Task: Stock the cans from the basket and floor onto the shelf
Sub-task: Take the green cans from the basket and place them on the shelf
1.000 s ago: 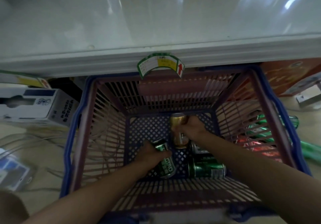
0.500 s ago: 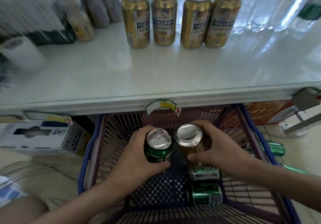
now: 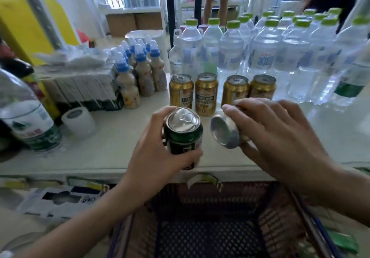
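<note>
My left hand (image 3: pixel 158 153) grips a green can (image 3: pixel 184 133), held upright over the front of the white shelf (image 3: pixel 104 147). My right hand (image 3: pixel 276 137) holds a gold can (image 3: pixel 225 132) tipped on its side, its silver end facing left, just right of the green can. Several gold cans (image 3: pixel 206 93) stand in a row on the shelf behind both hands. The basket (image 3: pixel 202 235) sits on the floor below the shelf edge; its contents are not visible here.
Clear water bottles (image 3: pixel 268 55) fill the back right of the shelf. Small blue-capped bottles (image 3: pixel 138 71) and a paper roll (image 3: pixel 79 122) stand at left, with a large bottle (image 3: pixel 28 115) at far left. A white box (image 3: pixel 60 199) lies on the floor left of the basket.
Both hands have lifted their cans out of the basket up to shelf height. The gold can has tipped from upright onto its side. My view has risen toward the shelf.
</note>
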